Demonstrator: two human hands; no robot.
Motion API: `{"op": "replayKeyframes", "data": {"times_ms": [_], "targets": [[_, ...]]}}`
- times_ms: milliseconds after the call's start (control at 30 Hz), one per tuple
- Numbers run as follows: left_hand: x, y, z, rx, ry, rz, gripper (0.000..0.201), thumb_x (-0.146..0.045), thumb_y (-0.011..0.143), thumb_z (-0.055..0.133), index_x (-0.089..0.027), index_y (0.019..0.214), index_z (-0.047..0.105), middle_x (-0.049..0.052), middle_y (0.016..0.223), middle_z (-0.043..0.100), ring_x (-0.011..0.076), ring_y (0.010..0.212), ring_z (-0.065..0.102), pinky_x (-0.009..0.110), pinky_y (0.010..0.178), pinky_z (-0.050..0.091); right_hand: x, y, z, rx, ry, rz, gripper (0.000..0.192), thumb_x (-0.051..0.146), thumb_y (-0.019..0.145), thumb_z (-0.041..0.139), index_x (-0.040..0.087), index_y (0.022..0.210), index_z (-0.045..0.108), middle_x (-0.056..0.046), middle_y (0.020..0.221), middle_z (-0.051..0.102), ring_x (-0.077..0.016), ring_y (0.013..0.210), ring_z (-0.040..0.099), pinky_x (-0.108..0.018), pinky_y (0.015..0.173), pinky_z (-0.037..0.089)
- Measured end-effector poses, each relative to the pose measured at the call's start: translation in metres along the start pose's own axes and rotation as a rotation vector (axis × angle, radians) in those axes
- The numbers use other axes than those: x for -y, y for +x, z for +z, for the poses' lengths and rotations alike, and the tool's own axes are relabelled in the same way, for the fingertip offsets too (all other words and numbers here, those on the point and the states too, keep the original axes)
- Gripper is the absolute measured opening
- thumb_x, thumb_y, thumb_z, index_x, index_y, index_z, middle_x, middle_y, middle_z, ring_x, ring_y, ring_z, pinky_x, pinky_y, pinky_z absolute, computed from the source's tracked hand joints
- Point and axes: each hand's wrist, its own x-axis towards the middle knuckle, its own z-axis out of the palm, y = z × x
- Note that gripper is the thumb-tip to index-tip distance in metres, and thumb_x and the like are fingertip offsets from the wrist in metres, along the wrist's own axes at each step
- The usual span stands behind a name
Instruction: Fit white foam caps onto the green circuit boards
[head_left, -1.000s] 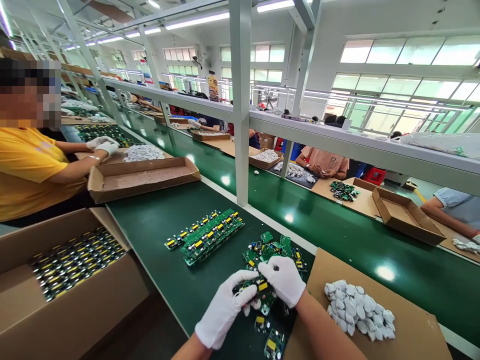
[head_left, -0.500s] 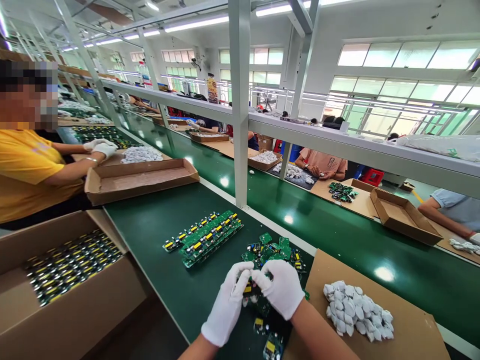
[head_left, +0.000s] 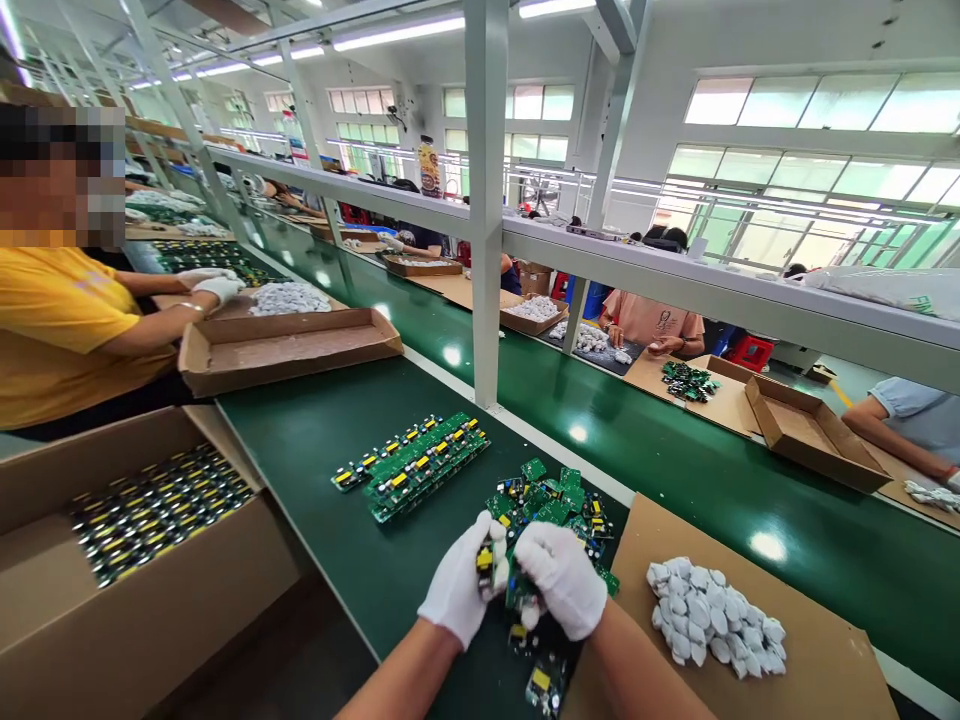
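A long green worktop [head_left: 675, 470] runs away through a bright hall with white posts [head_left: 486, 200], a grey shelf rail [head_left: 675, 280] above it and tall windows [head_left: 810, 170] on the right; other people sit along both sides, one in a yellow shirt [head_left: 67, 330] at the left with gloved hands by a flat cardboard tray [head_left: 285, 350]; near the bottom edge the left hand [head_left: 459, 585] and right hand [head_left: 561, 578], both in white gloves, meet over a loose pile of green circuit boards [head_left: 551, 495]; the left fingers are curled closed around a small circuit board [head_left: 487, 560] held upright, and the right fingers are folded closed on the same board from the other side, so it sits between the two hands just above the pile; a neat row of boards [head_left: 412, 465] lies to the left on open green surface, well apart from the hands; a brown cardboard sheet [head_left: 825, 640] at the right carries a heap of white parts [head_left: 712, 615]; a deep box [head_left: 150, 560] of stacked boards stands at the left, beyond the worktop's near edge; bare green worktop lies between the row and the box and beyond the pile; since half a second ago the hands have drawn closer together and the board has turned more upright.
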Motion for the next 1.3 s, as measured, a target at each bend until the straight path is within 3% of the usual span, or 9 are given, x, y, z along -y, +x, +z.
{"op": "replayKeyframes", "data": {"times_ms": [133,333,467,533,600,667,800,1100,1300], "targets": [[-0.014,0.022,0.001,-0.088,0.445,0.446,0.039,-0.046,0.081,0.044,-0.017,0.103,0.057,0.004,0.08,0.061,0.0152,0.071,0.058,0.027,0.067,0.047,-0.019,0.021,-0.022,-0.329,-0.266,-0.007,0.03,0.044,0.083,0.044,0.019,0.081,0.059,-0.002,0.073,0.063,-0.0173,0.066,0.06,-0.03,0.067,0.047],[-0.022,0.051,-0.008,0.224,1.196,0.631,0.044,-0.025,0.078,0.05,-0.018,0.122,0.052,0.012,0.129,0.05,0.0256,0.119,0.045,0.039,0.1,0.034,-0.066,0.029,-0.019,-0.232,-0.516,-0.128,0.04,0.028,0.068,0.063,0.02,0.108,0.063,-0.012,0.122,0.057,-0.0354,0.123,0.039,-0.05,0.102,0.027],[-0.053,0.066,-0.046,-0.125,1.516,0.793,0.043,-0.026,0.08,0.047,-0.021,0.123,0.051,0.01,0.135,0.045,0.0293,0.128,0.031,0.047,0.104,0.023,-0.076,0.021,-0.019,-0.279,-0.759,-0.172,0.046,0.033,0.077,0.056,0.019,0.122,0.056,-0.011,0.131,0.049,-0.0344,0.128,0.032,-0.051,0.102,0.029],[-0.071,0.076,-0.073,-0.363,1.644,0.74,0.048,-0.031,0.079,0.049,-0.018,0.124,0.05,0.014,0.137,0.042,0.034,0.131,0.024,0.053,0.104,0.016,-0.073,0.019,-0.021,-0.306,-0.763,-0.195,0.045,0.033,0.079,0.054,0.02,0.122,0.055,-0.01,0.132,0.048,-0.0322,0.129,0.032,-0.049,0.103,0.03],[-0.08,0.084,-0.096,-0.452,1.729,0.614,0.053,-0.039,0.077,0.051,-0.014,0.123,0.051,0.018,0.136,0.041,0.0371,0.13,0.024,0.055,0.103,0.015,-0.065,0.018,-0.021,-0.308,-0.73,-0.218,0.043,0.032,0.079,0.054,0.021,0.121,0.056,-0.009,0.134,0.047,-0.0297,0.128,0.034,-0.048,0.103,0.031],[-0.079,0.089,-0.112,-0.42,1.769,0.56,0.05,-0.043,0.077,0.049,-0.015,0.118,0.055,0.016,0.132,0.047,0.0364,0.128,0.029,0.053,0.102,0.017,-0.057,0.015,-0.019,-0.293,-0.681,-0.231,0.037,0.029,0.079,0.054,0.022,0.115,0.059,-0.009,0.132,0.049,-0.0272,0.124,0.04,-0.045,0.103,0.033],[-0.065,0.089,-0.121,-0.427,1.79,0.733,0.044,-0.041,0.078,0.047,-0.016,0.113,0.058,0.014,0.125,0.055,0.0321,0.125,0.036,0.048,0.103,0.018,-0.042,0.008,-0.011,-0.251,-0.566,-0.231,0.023,0.023,0.079,0.053,0.022,0.097,0.067,-0.009,0.124,0.056,-0.0227,0.114,0.051,-0.039,0.099,0.038],[-0.067,0.061,-0.1,-0.39,1.498,0.979,0.034,-0.039,0.077,0.053,-0.019,0.104,0.061,0.01,0.109,0.065,0.0263,0.102,0.058,0.042,0.102,0.03,-0.034,0.007,-0.027,-0.415,-0.254,-0.291,0.023,0.022,0.08,0.05,0.022,0.099,0.064,-0.007,0.116,0.06,-0.0197,0.108,0.055,-0.036,0.096,0.041],[-0.048,0.001,-0.062,0.094,1.254,1.161,0.028,-0.027,0.07,0.065,-0.025,0.098,0.064,0.004,0.101,0.069,0.0221,0.096,0.062,0.04,0.099,0.039,-0.022,0.023,-0.038,-0.493,-0.015,-0.13,0.023,0.034,0.076,0.056,0.019,0.092,0.062,-0.005,0.093,0.064,-0.0186,0.088,0.057,-0.03,0.077,0.045]]}}
